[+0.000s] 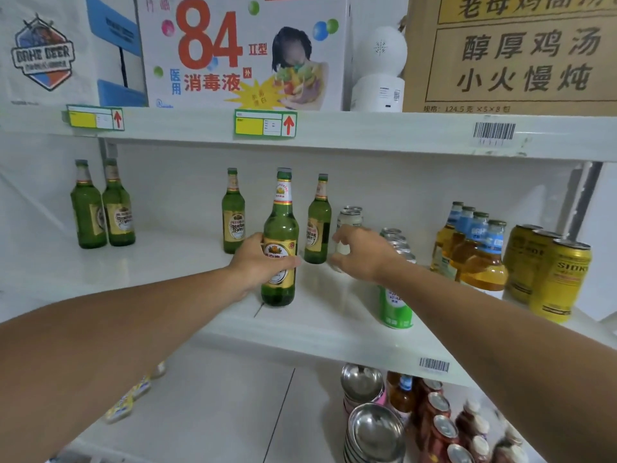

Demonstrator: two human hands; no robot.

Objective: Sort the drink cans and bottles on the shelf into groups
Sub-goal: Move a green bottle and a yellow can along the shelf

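**L hand grips green bottle, R hand reaching at white can**

L hand (258, 262) wraps the lower body of the tall green bottle (279, 248), thumb across the gold label, fingers behind; forearm comes in from 8 o'clock. R hand (362, 253) hovers w/ fingers loosely curled and spread, holding nothing, fingertips next to a white can (347, 228); forearm comes in from 4 o'clock.

Held bottle: upright, base on the middle shelf (167, 269) near its front edge, red-white neck label. Two more green bottles stand behind it at 11 and 1 o'clock, apart from it. A bottle pair (101, 208) stands at far 9 o'clock. At 3 o'clock: green can (395, 307), orange-drink bottles (480, 255), yellow cans (551, 272).

Open room: wide bare shelf between bottle pair and the held bottle; top shelf lip runs close above the bottle cap.
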